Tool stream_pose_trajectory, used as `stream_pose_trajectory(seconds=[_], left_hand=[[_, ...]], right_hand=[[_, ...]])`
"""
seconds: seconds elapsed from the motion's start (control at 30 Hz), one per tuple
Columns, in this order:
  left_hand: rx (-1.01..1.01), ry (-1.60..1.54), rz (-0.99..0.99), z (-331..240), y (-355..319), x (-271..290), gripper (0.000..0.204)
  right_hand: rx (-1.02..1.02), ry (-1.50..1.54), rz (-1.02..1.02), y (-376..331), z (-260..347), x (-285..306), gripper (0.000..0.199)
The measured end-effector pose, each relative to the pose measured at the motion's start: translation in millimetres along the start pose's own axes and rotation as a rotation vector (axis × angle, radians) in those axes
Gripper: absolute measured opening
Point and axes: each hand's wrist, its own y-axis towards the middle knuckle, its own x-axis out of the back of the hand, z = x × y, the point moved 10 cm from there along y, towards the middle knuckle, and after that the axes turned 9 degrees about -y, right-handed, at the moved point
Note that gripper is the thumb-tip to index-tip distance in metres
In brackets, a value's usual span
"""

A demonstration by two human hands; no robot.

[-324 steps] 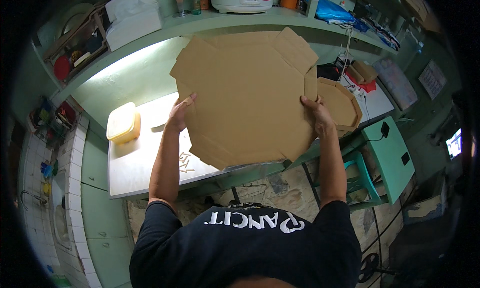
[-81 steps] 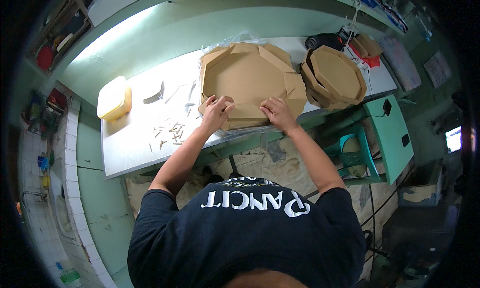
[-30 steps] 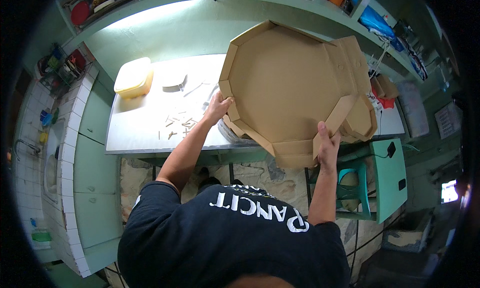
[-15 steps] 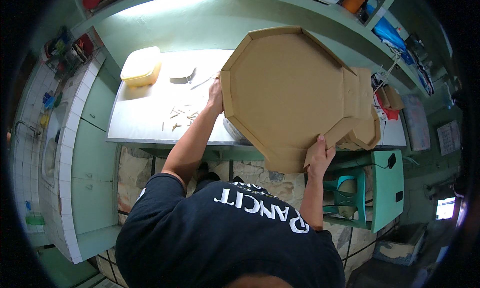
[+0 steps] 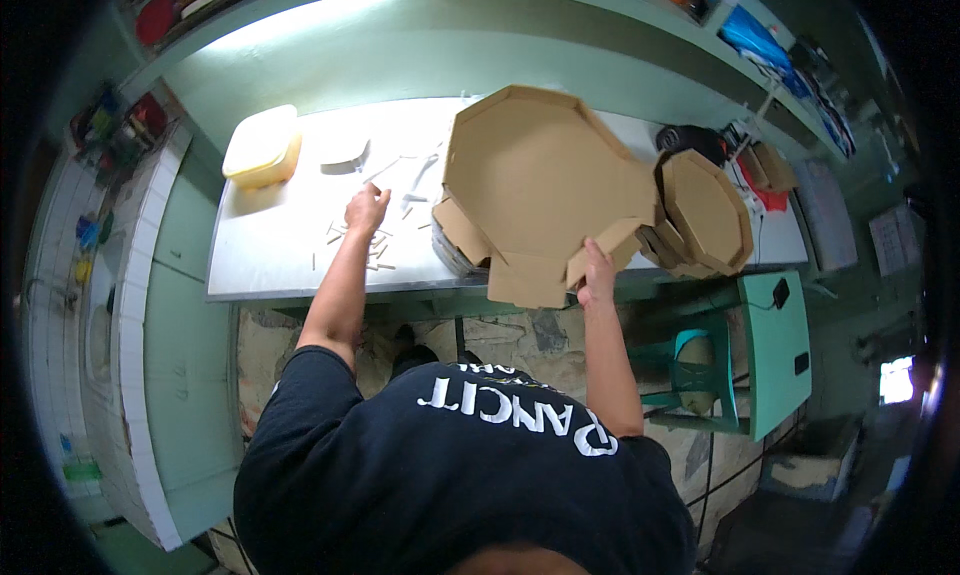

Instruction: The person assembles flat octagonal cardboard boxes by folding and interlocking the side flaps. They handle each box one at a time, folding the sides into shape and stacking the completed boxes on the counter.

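Left hand (image 5: 368, 207) has moved from the cardboard box (image 5: 548, 170) toward small sticks (image 5: 380, 250), grip unclear, probably picking, while right hand (image 5: 597, 272), pinching the near flap (image 5: 620, 242), should hold steady.

A white table (image 5: 255, 260) carries a yellowish tub (image 5: 263, 150) and scattered small sticks (image 5: 386, 267).

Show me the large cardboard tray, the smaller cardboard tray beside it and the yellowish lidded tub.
Large cardboard tray (image 5: 545, 180), head view: middle of its flat base.
Smaller cardboard tray (image 5: 708, 213), head view: its inner base.
Yellowish lidded tub (image 5: 259, 145), head view: its lid.
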Motion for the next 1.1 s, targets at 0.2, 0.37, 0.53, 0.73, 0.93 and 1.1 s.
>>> stream_pose_trajectory(seconds=[0.2,0.37,0.53,0.73,0.93,1.1], left_hand=[[-0.603,-0.257,-0.347,-91,-58,57,0.042],[-1.260,-0.203,0.246,-197,-163,0,0.036],[-1.197,-0.124,0.457,-202,-155,-26,0.027],[-1.188,-0.149,0.417,-200,-153,-32,0.020],[-1.129,-0.201,0.347,-202,-160,-24,0.017],[-1.112,-0.255,0.331,-200,-165,-32,0.016]], right_hand=[[0.075,-1.227,-0.011,-9,33,39,0.025],[1.144,-1.616,0.262,-47,74,-30,0.024],[0.963,-1.657,0.641,-13,58,-55,0.021],[0.644,-1.400,0.751,11,55,-82,0.013],[1.126,-1.377,0.549,-27,56,-75,0.030],[1.356,-1.728,0.547,-61,41,-67,0.063]])
